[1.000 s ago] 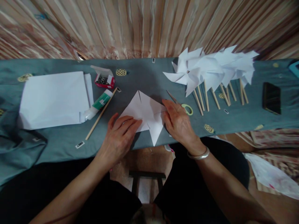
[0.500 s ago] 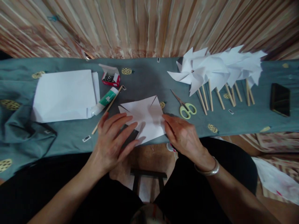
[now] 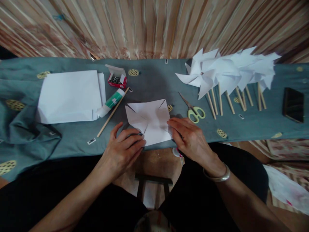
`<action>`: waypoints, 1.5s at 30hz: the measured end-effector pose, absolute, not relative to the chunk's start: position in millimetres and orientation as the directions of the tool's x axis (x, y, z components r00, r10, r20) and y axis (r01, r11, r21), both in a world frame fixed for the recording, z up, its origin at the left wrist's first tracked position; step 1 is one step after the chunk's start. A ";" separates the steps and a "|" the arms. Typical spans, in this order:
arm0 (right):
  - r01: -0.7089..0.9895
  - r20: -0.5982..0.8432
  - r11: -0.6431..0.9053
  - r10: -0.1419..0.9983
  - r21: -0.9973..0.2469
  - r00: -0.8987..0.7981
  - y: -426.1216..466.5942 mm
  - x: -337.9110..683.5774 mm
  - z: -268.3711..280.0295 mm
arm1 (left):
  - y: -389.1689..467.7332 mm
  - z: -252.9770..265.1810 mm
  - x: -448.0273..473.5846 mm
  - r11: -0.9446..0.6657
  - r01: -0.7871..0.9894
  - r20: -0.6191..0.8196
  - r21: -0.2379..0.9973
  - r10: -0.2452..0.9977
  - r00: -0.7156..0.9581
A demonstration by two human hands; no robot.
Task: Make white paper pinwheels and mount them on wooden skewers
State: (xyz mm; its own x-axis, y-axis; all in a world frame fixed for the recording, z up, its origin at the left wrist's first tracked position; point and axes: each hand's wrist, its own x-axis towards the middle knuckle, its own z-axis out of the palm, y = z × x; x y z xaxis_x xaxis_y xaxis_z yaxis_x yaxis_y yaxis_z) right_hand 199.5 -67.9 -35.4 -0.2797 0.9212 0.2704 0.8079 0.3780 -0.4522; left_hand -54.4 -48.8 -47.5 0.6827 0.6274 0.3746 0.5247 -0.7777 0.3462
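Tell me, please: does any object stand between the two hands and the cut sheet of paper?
Nothing visible does. The left hand is at the near left corner of the sheet, and the right hand at its right edge. The scissors and wooden stick lie off to the sides.

The cut sheet [image 3: 155, 112] is showing smooth, matt paper, and the pinwheels [image 3: 225, 71] are sharing that finish, while their sticks [image 3: 220, 101] are looking like matt wood. The tablecloth [image 3: 154, 79] is showing dull, rumpled cloth; the scissors [image 3: 191, 107] are pairing metal with plastic, and the bangle [image 3: 223, 177] is gleaming like smooth metal.
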 end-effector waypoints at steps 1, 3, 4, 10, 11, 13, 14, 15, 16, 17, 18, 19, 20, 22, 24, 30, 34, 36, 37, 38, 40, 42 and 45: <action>0.800 0.262 0.378 0.922 -0.465 -0.284 -68.3 199.8 -35.6 | -48.1 -47.5 -56.2 -0.771 0.535 0.361 0.344 0.635 0.683; 0.782 0.251 0.384 0.922 -0.490 -0.296 -69.2 199.5 -35.7 | -44.6 -47.5 -61.5 -0.764 0.559 0.344 0.323 0.645 0.683; 0.772 0.247 0.388 0.921 -0.503 -0.302 -69.7 199.0 -35.5 | -41.9 -47.3 -64.6 -0.763 0.570 0.343 0.304 0.646 0.682; 0.727 0.178 0.385 0.920 -0.569 -0.348 -71.7 195.6 -30.8 | -32.2 -44.2 -72.7 -0.740 0.637 0.410 0.218 0.662 0.628; 0.725 0.166 0.383 0.920 -0.573 -0.355 -71.8 195.7 -30.1 | -33.6 -43.9 -71.4 -0.736 0.640 0.404 0.221 0.666 0.626; 0.720 0.151 0.378 0.920 -0.581 -0.361 -71.8 196.2 -28.9 | -38.3 -43.3 -67.9 -0.739 0.630 0.385 0.239 0.668 0.637; 0.719 0.147 0.373 0.922 -0.586 -0.359 -71.8 196.6 -28.5 | -41.2 -42.9 -66.1 -0.741 0.623 0.379 0.251 0.668 0.641; 0.719 0.141 0.366 0.924 -0.591 -0.354 -71.8 197.0 -28.2 | -44.0 -42.4 -64.4 -0.740 0.620 0.380 0.260 0.669 0.638; 0.719 0.138 0.359 0.927 -0.595 -0.348 -71.8 197.3 -28.0 | -46.8 -41.6 -62.8 -0.738 0.621 0.384 0.265 0.671 0.634; 0.720 0.133 0.352 0.930 -0.598 -0.344 -71.8 197.5 -28.0 | -49.4 -40.7 -61.2 -0.738 0.621 0.394 0.264 0.670 0.629; 0.720 0.131 0.349 0.931 -0.600 -0.341 -71.8 197.6 -28.0 | -52.0 -39.6 -59.3 -0.739 0.621 0.403 0.260 0.668 0.626; 0.720 0.130 0.346 0.932 -0.601 -0.339 -71.9 197.6 -28.1 | -54.5 -38.6 -57.1 -0.743 0.618 0.404 0.258 0.664 0.629; 0.721 0.131 0.346 0.932 -0.601 -0.338 -71.9 197.5 -28.3 | -57.0 -37.6 -54.5 -0.750 0.609 0.401 0.260 0.657 0.638; 0.724 0.134 0.344 0.933 -0.598 -0.334 -72.1 197.1 -28.7 | -61.4 -36.8 -47.9 -0.766 0.578 0.378 0.281 0.642 0.667; 0.724 0.133 0.334 0.937 -0.603 -0.322 -72.3 196.3 -28.8 | -64.4 -37.7 -40.6 -0.783 0.545 0.357 0.300 0.622 0.697; 0.680 0.084 0.213 0.972 -0.702 -0.218 -72.9 194.5 -26.7 | -61.1 -43.7 -26.7 -0.816 0.519 0.328 0.254 0.578 0.747; 0.548 -0.018 0.064 0.990 -0.834 -0.142 -70.7 195.8 -26.2 | -57.5 -44.2 -24.4 -0.811 0.533 0.314 0.240 0.585 0.748; 0.472 -0.087 -0.014 0.987 -0.881 -0.132 -69.1 196.7 -26.4 | -56.5 -44.0 -23.8 -0.814 0.529 0.320 0.241 0.581 0.748; 0.442 -0.117 -0.046 0.984 -0.896 -0.136 -68.4 197.2 -26.6 | -56.1 -43.9 -23.7 -0.815 0.526 0.323 0.244 0.580 0.748; 0.417 -0.141 -0.069 0.979 -0.906 -0.145 -67.7 197.6 -27.0 | -55.6 -43.7 -23.7 -0.815 0.523 0.324 0.248 0.579 0.748; 0.378 -0.153 -0.079 0.974 -0.922 -0.170 -66.7 198.7 -28.3 | -54.7 -43.3 -23.9 -0.816 0.519 0.323 0.253 0.577 0.750; 0.357 -0.127 -0.047 0.971 -0.933 -0.204 -66.1 199.8 -30.3 | -53.7 -42.6 -24.0 -0.813 0.519 0.323 0.263 0.581 0.747; 0.374 -0.046 0.060 0.962 -0.925 -0.270 -65.2 201.2 -33.1 | -52.5 -41.7 -23.7 -0.803 0.523 0.328 0.286 0.594 0.734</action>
